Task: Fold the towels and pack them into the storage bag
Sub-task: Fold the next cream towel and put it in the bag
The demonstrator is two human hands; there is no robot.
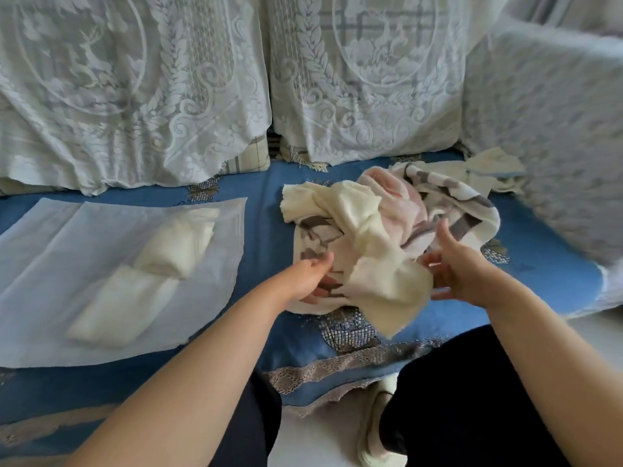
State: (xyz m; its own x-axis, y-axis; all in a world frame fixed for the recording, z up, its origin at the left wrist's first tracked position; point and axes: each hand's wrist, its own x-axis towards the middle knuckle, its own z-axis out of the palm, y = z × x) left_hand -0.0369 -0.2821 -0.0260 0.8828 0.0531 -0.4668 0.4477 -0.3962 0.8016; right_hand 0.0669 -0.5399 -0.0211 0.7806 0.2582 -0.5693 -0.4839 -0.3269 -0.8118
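A loose heap of towels lies on the blue sofa seat: a cream towel (pixel 360 230) on top, a pink one (pixel 401 200) under it, and a white towel with grey stripes (pixel 465 200) around them. My left hand (pixel 312 276) reaches into the heap's near left side, fingers curled against the striped cloth. My right hand (pixel 456 267) is at the near right side, thumb up, its fingers on the cream towel's lower flap. To the left lies a flat translucent white storage bag (pixel 50 264) with two folded cream towels (pixel 175 244) inside it.
Two lace-covered back cushions (pixel 135 89) stand behind the seat. A covered armrest (pixel 553 123) closes off the right side, with another pale cloth (pixel 495 166) beside it. My dark-trousered knees (pixel 472 399) are at the sofa's front edge, over a white floor.
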